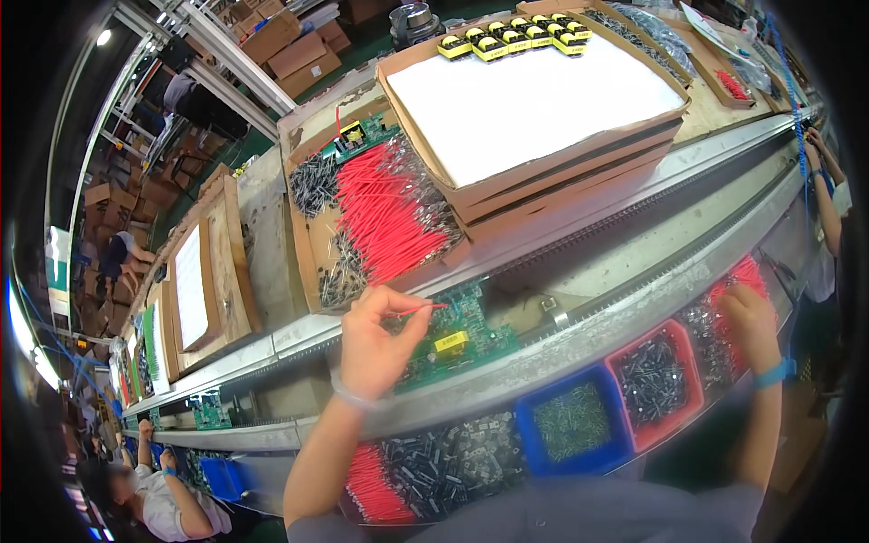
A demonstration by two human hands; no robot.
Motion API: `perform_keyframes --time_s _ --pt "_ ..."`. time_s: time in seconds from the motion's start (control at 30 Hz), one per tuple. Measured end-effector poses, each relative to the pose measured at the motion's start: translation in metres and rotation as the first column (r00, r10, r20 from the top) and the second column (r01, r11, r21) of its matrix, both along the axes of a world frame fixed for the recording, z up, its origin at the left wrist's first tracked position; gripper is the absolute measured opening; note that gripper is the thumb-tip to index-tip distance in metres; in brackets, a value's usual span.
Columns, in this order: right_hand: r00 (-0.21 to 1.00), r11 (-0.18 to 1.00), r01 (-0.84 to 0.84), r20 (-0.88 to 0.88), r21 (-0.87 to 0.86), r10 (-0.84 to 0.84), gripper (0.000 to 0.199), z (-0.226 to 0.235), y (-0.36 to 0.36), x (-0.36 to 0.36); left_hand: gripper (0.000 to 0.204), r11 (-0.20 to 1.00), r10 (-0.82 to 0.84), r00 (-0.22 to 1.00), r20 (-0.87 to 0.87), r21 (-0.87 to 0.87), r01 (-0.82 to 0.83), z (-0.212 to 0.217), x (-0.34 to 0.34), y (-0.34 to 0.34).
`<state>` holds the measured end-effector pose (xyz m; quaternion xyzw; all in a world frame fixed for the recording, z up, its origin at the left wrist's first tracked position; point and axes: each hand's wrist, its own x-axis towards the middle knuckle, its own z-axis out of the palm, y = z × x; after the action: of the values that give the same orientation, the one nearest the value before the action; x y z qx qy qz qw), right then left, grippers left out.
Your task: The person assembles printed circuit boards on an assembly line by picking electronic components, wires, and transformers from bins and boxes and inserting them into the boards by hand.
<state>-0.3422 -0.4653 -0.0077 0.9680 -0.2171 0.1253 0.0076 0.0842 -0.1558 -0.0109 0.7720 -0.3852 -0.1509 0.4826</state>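
Evidently, the metal-edged conveyor line (588, 326) is shared, since at the far left a co-worker in a white shirt (170, 498) is seen beside it. Further right, on the worn, pale tabletop (264, 249), an open brown cardboard box (306, 242) is filled with grey leaded parts and a heap of slim red wires (389, 217), apparently grouped by kind so that single pieces can be picked out. Just in front of the box, the left hand (382, 338) is held over the line, and a single thin red wire (438, 306) is pinched between thumb and forefinger, one end left poking out, probably so that it can be aimed finely. Close under the fingertips, a flat green circuit board (493, 339) bearing a yellow rectangular block (450, 341) is laid on the line. Nearer the body, a blue plastic bin (525, 433) of fine greenish parts and a pinkish-red plastic bin (689, 369) of dark parts are set side by side, presumably for easy reach. At the right, the curled right hand (749, 328) is held at a pile of red-sleeved parts (748, 271); whether anything is gripped there cannot be told.
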Motion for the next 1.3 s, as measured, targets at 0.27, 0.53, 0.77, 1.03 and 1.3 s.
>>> perform_keyframes --time_s 0.27,0.53,0.77,1.03,1.3 --pt "0.986 0.999 0.044 0.159 -0.009 -0.042 0.017 0.014 0.008 0.005 0.007 1.000 0.011 0.999 0.049 0.017 -0.012 -0.002 0.001 0.000" --pt "0.943 0.999 -0.046 0.330 0.004 0.042 0.022 0.036 0.030 0.039 0.007 1.000 -0.006 0.998 0.070 -0.020 0.008 -0.001 -0.001 0.001" --pt "0.922 0.979 -0.192 0.356 0.076 0.153 0.026 0.046 0.047 0.072 0.007 1.000 0.002 0.996 0.091 -0.025 0.000 -0.003 0.000 0.001" --pt "0.896 0.950 -0.295 0.373 0.099 0.239 0.030 0.054 0.059 0.098 0.007 0.999 -0.045 0.992 0.121 0.005 0.044 0.003 -0.001 0.001" --pt "0.891 0.722 -0.424 0.394 0.547 0.224 0.019 0.046 0.091 0.178 0.012 0.985 -0.085 0.916 0.392 0.170 0.019 0.016 0.008 -0.003"
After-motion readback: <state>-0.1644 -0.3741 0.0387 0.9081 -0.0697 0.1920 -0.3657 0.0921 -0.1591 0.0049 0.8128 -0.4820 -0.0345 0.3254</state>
